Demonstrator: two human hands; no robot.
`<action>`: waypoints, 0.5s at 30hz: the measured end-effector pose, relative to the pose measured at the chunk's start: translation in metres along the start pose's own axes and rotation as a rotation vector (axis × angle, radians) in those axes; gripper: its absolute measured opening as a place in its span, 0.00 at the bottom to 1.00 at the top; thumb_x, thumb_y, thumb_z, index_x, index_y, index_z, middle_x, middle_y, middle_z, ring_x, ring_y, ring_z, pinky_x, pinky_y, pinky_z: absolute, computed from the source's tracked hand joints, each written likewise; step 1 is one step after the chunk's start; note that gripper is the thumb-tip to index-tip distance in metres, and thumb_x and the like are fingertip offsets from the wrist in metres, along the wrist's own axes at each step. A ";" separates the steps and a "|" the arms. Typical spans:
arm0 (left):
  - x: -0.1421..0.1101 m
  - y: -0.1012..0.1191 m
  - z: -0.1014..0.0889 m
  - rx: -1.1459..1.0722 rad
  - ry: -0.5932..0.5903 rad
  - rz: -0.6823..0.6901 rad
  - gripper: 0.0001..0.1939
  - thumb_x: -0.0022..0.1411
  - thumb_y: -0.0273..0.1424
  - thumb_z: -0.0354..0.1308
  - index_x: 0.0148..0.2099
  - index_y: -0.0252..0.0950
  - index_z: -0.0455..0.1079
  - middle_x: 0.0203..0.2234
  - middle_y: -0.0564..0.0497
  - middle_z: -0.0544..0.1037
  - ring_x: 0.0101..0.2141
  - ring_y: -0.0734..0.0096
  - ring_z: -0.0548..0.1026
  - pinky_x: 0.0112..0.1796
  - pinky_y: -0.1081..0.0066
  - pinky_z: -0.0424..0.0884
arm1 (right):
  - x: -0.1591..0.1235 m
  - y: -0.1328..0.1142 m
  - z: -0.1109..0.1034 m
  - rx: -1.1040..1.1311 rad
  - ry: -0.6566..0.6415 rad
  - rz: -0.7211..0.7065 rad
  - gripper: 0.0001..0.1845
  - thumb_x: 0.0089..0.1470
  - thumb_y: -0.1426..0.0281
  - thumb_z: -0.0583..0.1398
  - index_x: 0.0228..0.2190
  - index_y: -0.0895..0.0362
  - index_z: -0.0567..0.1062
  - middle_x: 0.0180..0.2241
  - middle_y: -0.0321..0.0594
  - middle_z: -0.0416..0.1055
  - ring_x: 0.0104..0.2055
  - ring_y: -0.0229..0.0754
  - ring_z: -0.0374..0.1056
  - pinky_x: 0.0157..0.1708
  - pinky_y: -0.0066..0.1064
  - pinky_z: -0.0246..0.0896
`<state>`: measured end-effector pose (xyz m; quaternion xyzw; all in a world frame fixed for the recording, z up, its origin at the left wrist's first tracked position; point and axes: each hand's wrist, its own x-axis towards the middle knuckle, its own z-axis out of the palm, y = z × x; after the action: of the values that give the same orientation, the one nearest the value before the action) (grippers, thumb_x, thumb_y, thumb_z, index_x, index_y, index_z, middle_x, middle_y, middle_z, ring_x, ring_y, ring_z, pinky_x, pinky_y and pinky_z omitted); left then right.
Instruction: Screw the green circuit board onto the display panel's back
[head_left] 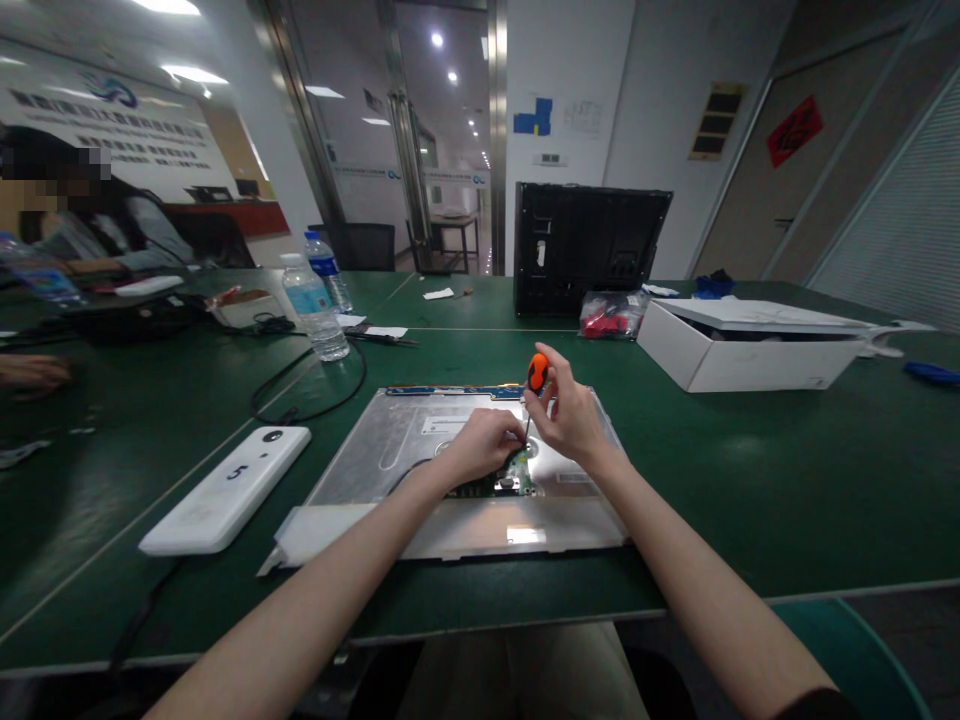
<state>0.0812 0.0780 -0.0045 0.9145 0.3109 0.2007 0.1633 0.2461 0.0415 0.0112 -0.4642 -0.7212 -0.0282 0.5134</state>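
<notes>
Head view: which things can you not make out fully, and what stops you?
In the head view:
Screwdriver: tip too small, beside the left hand, to tell what it touches.
Green circuit board: partly covered by the left hand.
White label: print too small.
White box: inside mostly hidden by its lid.
Another person's hand: cut off by the left edge.
</notes>
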 end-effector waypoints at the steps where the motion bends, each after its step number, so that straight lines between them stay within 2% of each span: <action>1: 0.000 0.000 0.000 0.001 0.000 0.001 0.10 0.55 0.19 0.56 0.33 0.34 0.77 0.29 0.49 0.82 0.33 0.67 0.77 0.38 0.73 0.68 | 0.000 -0.001 0.000 0.006 -0.003 -0.002 0.29 0.57 0.70 0.56 0.59 0.56 0.58 0.22 0.28 0.66 0.17 0.33 0.61 0.21 0.25 0.52; 6: 0.000 0.000 0.000 0.011 0.002 0.001 0.10 0.54 0.19 0.56 0.33 0.35 0.78 0.29 0.49 0.82 0.33 0.68 0.77 0.38 0.73 0.68 | 0.001 0.001 0.002 0.009 0.022 -0.004 0.29 0.56 0.71 0.56 0.58 0.55 0.58 0.22 0.27 0.65 0.17 0.33 0.61 0.21 0.25 0.52; 12: 0.000 0.000 -0.001 0.030 0.009 -0.004 0.09 0.55 0.19 0.57 0.32 0.34 0.77 0.28 0.49 0.81 0.32 0.68 0.77 0.37 0.73 0.68 | 0.001 0.004 0.004 -0.014 0.016 0.028 0.29 0.55 0.68 0.61 0.57 0.54 0.61 0.25 0.30 0.68 0.20 0.34 0.62 0.23 0.25 0.53; 15: 0.000 0.001 -0.001 0.040 0.010 -0.002 0.09 0.55 0.20 0.57 0.32 0.35 0.78 0.27 0.49 0.81 0.32 0.68 0.77 0.36 0.73 0.68 | 0.000 0.002 0.003 -0.001 0.016 0.016 0.28 0.56 0.68 0.59 0.57 0.55 0.61 0.26 0.31 0.69 0.20 0.34 0.63 0.23 0.25 0.54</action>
<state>0.0809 0.0772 -0.0030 0.9163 0.3164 0.1991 0.1436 0.2457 0.0444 0.0092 -0.4698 -0.7134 -0.0280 0.5192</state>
